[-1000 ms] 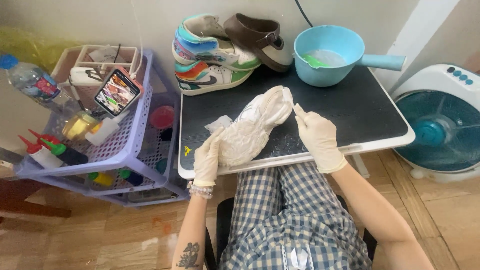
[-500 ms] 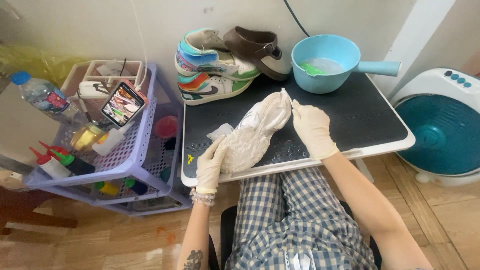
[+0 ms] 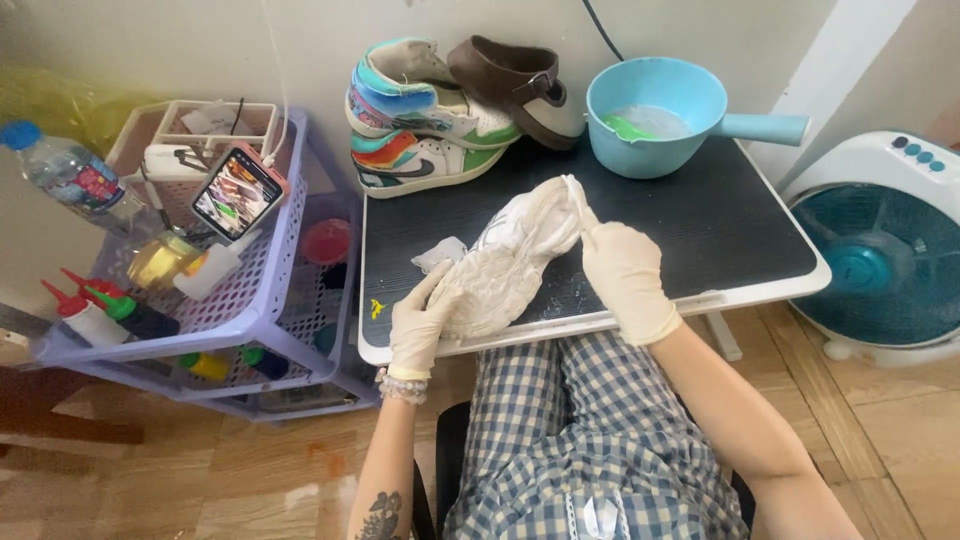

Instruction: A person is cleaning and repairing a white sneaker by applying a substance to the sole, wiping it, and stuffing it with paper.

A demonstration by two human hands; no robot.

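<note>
A gloved left hand point(image 3: 420, 325) gripped a white shoe point(image 3: 505, 262) lying at the front edge of a small black table point(image 3: 740, 235), while the gloved right hand point(image 3: 625, 278) pinched a thin tool point(image 3: 578, 205) against its toe. Sneakers point(image 3: 425, 115) and a blue pan point(image 3: 660, 110) lined the back edge by the wall; a purple rack point(image 3: 265, 290) and a fan point(image 3: 880, 250) flanked the table on the wooden floor point(image 3: 900, 420).

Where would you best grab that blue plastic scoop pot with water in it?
By the straight handle of the blue plastic scoop pot, coming from the right: it juts out sideways, clear of the shoes, and lets you keep the bowl level.
</note>
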